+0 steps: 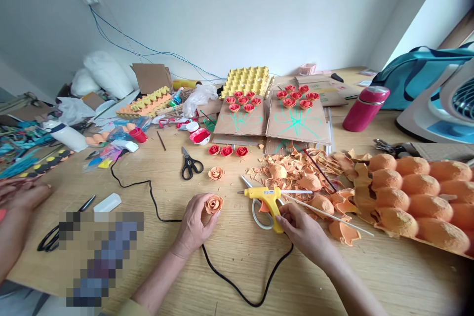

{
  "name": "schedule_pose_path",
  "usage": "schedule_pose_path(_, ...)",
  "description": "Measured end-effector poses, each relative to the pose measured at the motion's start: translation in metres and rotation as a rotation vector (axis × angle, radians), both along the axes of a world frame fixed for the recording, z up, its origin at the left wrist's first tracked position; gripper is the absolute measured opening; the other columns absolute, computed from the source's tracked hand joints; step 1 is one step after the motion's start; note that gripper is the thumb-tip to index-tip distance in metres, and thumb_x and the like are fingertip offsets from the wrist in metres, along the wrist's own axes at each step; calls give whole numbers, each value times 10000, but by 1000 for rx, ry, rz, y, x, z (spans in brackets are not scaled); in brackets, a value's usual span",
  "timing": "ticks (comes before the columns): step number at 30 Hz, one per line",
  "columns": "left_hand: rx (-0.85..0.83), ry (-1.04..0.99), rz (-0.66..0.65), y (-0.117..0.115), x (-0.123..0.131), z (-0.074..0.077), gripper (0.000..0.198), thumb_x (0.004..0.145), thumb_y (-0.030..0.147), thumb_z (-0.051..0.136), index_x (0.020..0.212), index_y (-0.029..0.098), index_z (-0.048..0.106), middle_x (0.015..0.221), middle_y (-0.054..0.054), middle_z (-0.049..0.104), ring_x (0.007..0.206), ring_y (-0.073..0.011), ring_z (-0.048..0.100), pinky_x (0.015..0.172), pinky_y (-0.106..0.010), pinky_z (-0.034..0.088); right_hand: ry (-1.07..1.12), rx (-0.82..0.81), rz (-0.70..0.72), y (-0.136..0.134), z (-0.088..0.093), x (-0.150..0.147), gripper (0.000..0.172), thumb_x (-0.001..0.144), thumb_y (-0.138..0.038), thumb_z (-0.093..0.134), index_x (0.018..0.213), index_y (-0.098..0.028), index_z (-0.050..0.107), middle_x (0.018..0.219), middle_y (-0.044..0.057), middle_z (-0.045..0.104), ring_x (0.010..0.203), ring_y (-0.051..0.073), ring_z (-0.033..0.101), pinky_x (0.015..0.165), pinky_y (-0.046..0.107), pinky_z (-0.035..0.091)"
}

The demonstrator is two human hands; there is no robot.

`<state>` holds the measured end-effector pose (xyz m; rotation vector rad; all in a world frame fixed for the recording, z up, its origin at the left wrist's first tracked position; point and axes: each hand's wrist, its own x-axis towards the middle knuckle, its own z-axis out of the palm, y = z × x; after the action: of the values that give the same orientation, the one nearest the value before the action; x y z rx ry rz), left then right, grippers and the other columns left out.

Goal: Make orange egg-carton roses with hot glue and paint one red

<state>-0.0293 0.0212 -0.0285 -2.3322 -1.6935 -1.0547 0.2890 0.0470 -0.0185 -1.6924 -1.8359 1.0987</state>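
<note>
One orange rose (214, 204) held in my left grip (194, 225), thumb and fingers at its sides, mid-desk (237, 261). Right grip (304, 231) closed on the yellow glue gun (263, 192) by its handle. Second orange rose (215, 173) just beyond, three red roses (226, 151) behind that.

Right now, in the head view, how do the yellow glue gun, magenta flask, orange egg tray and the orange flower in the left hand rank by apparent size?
1. orange egg tray
2. magenta flask
3. yellow glue gun
4. orange flower in left hand
</note>
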Motion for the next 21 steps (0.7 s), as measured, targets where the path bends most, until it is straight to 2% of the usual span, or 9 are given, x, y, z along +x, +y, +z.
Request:
schedule_pose_path(4,-4,-25,-8,-1,1,2,329,974,230,611,1297,217,549,1125,-110,712,1034,-277,715,932,-425,607,42,-17,57,0,-3,1,158,954,-373,565,934,-238,644,725,-23,707,638,161,655,590,269,466)
schedule_pose_path(10,-26,-46,-20,-3,1,5,341,971,206,598,1305,215,531,1130,-116,707,1045,-274,711,935,-430,610,34,-6,72,-3,-1,0,190,946,-399,517,963,-247,629,723,-16,706,629,178,641,571,276,420)
schedule_pose_path(16,-10,-81,-33,-4,1,7,339,959,193,585,1294,213,539,1118,-114,712,1039,-275,717,925,-425,611,-121,32,18,-11,6,-11,307,877,-513,605,1020,-245,645,716,-1,687,666,222,659,594,304,401)
schedule_pose_path(21,-16,-112,-44,-6,0,8,346,970,199,570,1314,206,533,1138,-123,711,1057,-272,710,926,-412,599,-243,56,-54,-10,3,-18,388,857,-601,620,1044,-263,650,871,55,762,795,279,730,630,325,433)
